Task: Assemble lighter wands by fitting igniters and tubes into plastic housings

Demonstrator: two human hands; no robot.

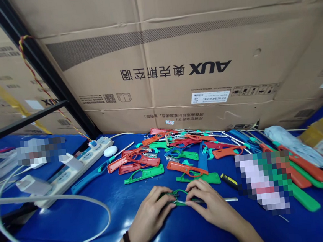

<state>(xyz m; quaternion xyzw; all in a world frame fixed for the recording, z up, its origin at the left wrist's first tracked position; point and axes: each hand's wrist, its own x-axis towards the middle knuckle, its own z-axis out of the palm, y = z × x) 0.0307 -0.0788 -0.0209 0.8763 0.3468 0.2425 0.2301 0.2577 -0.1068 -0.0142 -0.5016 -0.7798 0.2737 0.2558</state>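
Both hands meet over the front middle of the blue table, around a green long-necked lighter [181, 202]. My left hand [157, 204] grips its left side, fingers curled and mostly covering it. My right hand [206, 201] pinches the other side. A metal tube [230, 199] sticks out to the right past my right hand, and a thin pale wire shows between the fingertips. Just behind my hands lie a green casing half [144, 173], an orange casing half [186, 167] and a second green casing half [210, 177]. Small inner parts are too fine to make out.
More red and orange casings [139, 158] are heaped against a large cardboard box [147, 99]. A yellow-black screwdriver [229, 181] and whole lighters [304, 194] lie right. Left are a power strip [66, 177], a looped white cable [109, 215] and a blue lighter [89, 178].
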